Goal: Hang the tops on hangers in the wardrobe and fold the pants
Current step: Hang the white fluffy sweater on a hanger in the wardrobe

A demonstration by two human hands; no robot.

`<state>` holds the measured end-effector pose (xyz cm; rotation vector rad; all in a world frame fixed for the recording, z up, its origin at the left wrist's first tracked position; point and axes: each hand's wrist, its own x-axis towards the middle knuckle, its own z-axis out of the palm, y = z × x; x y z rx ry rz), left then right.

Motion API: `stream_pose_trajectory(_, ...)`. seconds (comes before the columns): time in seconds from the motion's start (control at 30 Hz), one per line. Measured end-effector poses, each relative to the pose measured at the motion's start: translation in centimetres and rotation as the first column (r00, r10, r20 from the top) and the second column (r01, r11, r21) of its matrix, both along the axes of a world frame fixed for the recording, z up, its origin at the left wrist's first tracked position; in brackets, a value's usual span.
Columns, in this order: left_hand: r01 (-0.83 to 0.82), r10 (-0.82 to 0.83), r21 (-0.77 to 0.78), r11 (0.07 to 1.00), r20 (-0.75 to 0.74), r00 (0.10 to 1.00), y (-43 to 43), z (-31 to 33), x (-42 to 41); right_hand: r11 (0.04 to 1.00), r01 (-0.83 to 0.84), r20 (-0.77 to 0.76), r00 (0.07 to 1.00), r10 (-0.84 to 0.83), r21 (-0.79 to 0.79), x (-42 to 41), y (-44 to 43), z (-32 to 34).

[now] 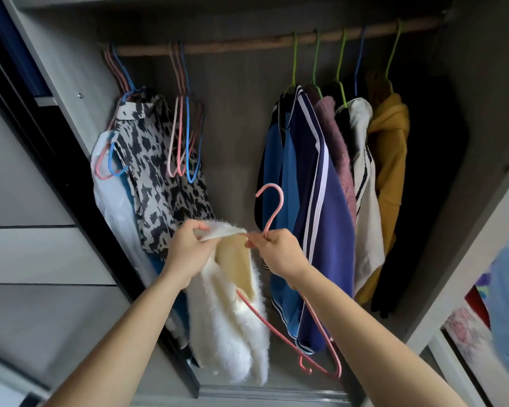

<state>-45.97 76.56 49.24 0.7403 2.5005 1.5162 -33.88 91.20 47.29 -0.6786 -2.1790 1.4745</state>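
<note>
Left grip [188, 248] is pinching the neckline edge of the white fuzzy top [229, 333], fingers curled round the fabric. Right grip [276, 254] is closing on the neck of the pink hanger [274, 215], just under its hook. One hanger arm is sitting inside the top's opening. The top is hanging low in front of the wardrobe, below the rod [247, 44], between the spare hangers [185, 136] and the navy jacket [315, 171].

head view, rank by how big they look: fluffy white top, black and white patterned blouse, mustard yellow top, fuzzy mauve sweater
1-2. fluffy white top and black and white patterned blouse: look alike; the top is nearer, so unranked.
3. mustard yellow top.
4. fuzzy mauve sweater, only a strip showing.
</note>
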Motion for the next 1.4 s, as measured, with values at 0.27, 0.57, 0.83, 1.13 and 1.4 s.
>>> stream_pose_trajectory(0.27, 0.244, -0.237, 0.099, 0.965, -0.075, 0.969, 1.0, 1.5, 2.1, 0.999, 0.025, 0.139, 0.99, -0.019, -0.046, -0.8, -0.5, -4.9)
stream_pose_trajectory(0.57, 0.262, -0.3, -0.2, 0.944, -0.19, 0.935, -0.7, 2.7, -2.6, 0.993, 0.037, -0.187, 0.981, -0.058, -0.115, 2.1, 3.1, -1.6)
stream_pose_trajectory(0.83, 0.204, -0.409, -0.374, 0.905, -0.626, 0.664, 0.6, 4.5, -6.1, 0.999, -0.026, -0.237, 0.972, 0.014, -0.047, 4.4, 5.2, 2.2)
stream_pose_trajectory(1.13, 0.094, -0.184, -0.158, 0.983, -0.821, 0.54, 1.3, 2.9, -3.0, 0.993, 0.103, -0.229, 0.97, -0.088, 0.057, 4.8, 7.3, 5.2)
stream_pose_trajectory(1.4, 0.139, -0.146, -0.044, 0.989, -0.361, 0.921, 0.0, -0.9, -3.4, 0.991, 0.131, -0.261, 0.956, -0.135, -0.03, 5.0, 7.4, 5.3)
